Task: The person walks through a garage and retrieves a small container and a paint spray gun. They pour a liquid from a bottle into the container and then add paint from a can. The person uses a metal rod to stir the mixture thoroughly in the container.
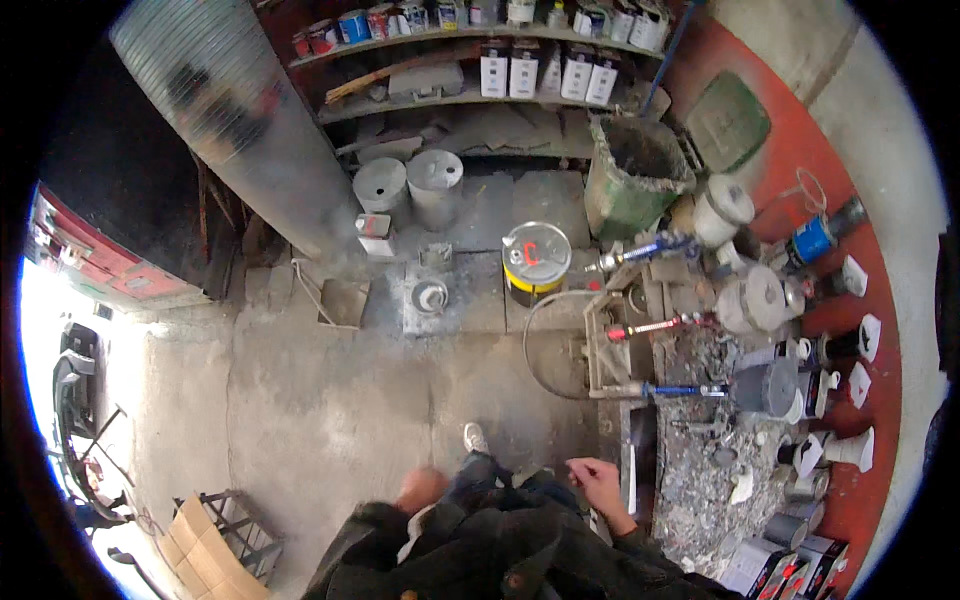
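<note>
Green bin (622, 205) x1, R hand (598, 482) nr 1 bench (700, 480)

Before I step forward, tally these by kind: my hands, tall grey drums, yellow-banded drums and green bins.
Hands: 2
Tall grey drums: 2
Yellow-banded drum: 1
Green bin: 1
Total: 6

Paint-spraying workshop, cans (411, 18) on a wall shelf (340, 51), spray guns (655, 328) by the far left corner of a paint-crusted bench (690, 490), pots (765, 387) along its right edge, metal drums (437, 190) on stained concrete floor (320, 420).
</note>
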A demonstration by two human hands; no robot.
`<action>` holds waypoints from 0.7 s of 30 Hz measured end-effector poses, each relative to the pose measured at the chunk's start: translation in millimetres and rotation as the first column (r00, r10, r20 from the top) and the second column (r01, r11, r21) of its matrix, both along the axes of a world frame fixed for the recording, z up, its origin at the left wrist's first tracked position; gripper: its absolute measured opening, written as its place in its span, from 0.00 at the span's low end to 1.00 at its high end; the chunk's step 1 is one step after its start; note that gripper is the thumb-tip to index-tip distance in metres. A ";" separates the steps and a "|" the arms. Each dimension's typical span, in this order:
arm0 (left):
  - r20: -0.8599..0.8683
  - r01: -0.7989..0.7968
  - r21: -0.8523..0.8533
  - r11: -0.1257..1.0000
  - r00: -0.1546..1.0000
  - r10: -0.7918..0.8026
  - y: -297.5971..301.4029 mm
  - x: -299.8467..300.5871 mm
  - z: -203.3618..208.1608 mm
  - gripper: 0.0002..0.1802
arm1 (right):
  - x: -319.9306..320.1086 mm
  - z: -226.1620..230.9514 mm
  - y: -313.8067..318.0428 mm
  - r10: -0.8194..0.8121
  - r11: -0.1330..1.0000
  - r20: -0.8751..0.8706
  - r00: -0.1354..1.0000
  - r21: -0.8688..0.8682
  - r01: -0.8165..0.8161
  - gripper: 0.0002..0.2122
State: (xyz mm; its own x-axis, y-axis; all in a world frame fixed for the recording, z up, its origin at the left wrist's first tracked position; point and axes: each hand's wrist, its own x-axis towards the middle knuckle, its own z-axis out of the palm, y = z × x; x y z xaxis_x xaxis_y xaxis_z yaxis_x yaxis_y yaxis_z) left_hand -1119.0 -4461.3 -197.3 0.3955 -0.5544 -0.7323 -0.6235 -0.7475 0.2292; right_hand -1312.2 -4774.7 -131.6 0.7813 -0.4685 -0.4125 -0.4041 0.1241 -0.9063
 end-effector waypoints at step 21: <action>0.247 -0.657 -0.131 0.743 0.704 0.666 43.8 150.5 -143.7 0.12 | 290.4 23.0 -33.4 0.312 0.887 0.047 0.949 -0.372 -0.273 0.13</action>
State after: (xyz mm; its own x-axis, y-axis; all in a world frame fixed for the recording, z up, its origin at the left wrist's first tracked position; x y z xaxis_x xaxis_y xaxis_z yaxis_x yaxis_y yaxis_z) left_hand -968.5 -4417.4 -341.0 0.8405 -0.0971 -0.5330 -0.0099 -0.9864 0.1640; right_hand -1021.8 -4808.1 -108.6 0.9345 -0.3119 -0.1715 -0.2743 -0.3240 -0.9054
